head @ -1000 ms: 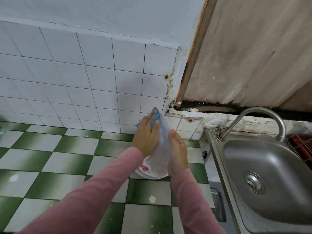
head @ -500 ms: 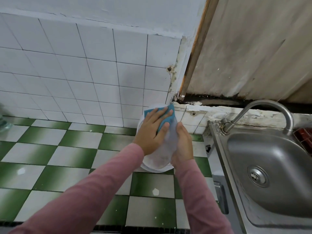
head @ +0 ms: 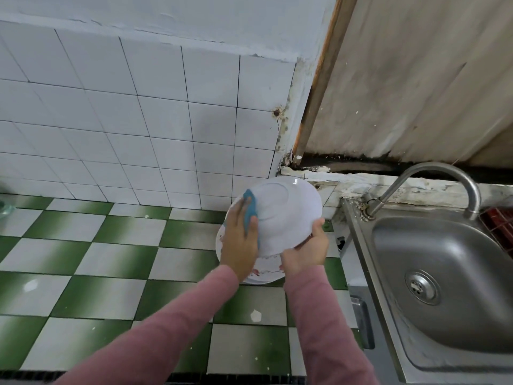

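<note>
Wiping underway: left hand [head: 240, 243], fingers flat, presses blue cloth [head: 250, 208] on left of tilted white plate [head: 288, 215]; right hand [head: 305, 252] grips its near rim, above stained plate [head: 266, 269] left of sink [head: 444, 259]. Next, likely: sweep cloth rightward.

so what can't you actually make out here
All head view.
plate: far face turned away.
lower plate: mostly covered by the plate, left hand and right hand.
cloth: mostly under the left hand.
red rack: cut by the right edge.
glass thing: cut by the left edge, blurred.
</note>
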Tool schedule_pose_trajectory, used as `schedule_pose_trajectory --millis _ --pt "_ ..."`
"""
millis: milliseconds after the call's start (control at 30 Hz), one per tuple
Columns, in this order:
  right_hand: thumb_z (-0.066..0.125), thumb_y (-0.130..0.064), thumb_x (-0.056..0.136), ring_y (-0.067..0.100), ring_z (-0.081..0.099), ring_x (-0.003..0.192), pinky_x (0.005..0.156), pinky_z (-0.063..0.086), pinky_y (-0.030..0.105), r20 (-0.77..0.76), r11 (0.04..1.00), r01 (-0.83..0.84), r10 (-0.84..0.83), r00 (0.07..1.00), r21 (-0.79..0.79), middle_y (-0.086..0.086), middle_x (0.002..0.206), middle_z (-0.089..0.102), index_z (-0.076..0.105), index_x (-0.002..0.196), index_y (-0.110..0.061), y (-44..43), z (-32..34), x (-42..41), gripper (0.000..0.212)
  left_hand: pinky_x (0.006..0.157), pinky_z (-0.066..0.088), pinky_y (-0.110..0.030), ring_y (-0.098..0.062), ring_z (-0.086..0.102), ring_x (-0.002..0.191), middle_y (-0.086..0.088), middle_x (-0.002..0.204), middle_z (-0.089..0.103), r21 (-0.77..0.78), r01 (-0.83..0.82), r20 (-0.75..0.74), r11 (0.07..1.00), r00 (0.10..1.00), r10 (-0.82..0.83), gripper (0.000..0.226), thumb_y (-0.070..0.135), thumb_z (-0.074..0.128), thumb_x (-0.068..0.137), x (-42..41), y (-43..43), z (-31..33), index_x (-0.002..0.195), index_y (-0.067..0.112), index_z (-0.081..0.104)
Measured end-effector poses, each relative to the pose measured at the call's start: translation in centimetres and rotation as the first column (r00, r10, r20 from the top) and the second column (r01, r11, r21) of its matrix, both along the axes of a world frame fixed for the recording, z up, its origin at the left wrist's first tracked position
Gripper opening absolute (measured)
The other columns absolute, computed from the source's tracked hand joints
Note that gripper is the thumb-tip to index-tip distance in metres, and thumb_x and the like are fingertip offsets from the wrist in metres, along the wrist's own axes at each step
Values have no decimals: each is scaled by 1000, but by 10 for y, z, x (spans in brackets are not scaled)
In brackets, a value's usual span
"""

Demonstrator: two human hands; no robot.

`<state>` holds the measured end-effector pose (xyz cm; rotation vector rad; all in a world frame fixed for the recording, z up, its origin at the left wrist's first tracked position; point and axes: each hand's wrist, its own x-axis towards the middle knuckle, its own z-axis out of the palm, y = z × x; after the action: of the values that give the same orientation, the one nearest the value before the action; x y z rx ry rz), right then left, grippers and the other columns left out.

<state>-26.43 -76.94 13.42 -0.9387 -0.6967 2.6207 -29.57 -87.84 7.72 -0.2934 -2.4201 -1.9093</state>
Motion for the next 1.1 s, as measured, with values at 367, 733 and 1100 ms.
schedule_pose_trajectory --millis 367,733,1100 --pt "40 -37 105 38 60 122 109 42 52 -36 955 -297 298 954 24 22 127 65 57 136 -5 -6 -8 3 47 122 18 -37 -18 30 143 4 148 46 -387 250 -88 887 948 -305 49 43 35 100 -43 6 27 141 21 50" --pt "49 -41 102 29 68 98 92 51 46 30 976 -188 186 982 111 9 107 76 71 105 -16 6 -2 12 33 112 35 -48 -34 49 126 -14 139 50 -40 -84 323 996 942 92 61 61 25 99 -35 -14 -5 144 24 41" --pt "45 -41 104 39 62 103 105 42 57 -41 995 -22 19 999 -95 21 107 69 64 112 -6 7 24 -21 40 119 21 -55 -27 11 151 -1 161 23 -464 199 -441 863 793 -420 69 44 55 93 -16 -36 -6 152 22 29"
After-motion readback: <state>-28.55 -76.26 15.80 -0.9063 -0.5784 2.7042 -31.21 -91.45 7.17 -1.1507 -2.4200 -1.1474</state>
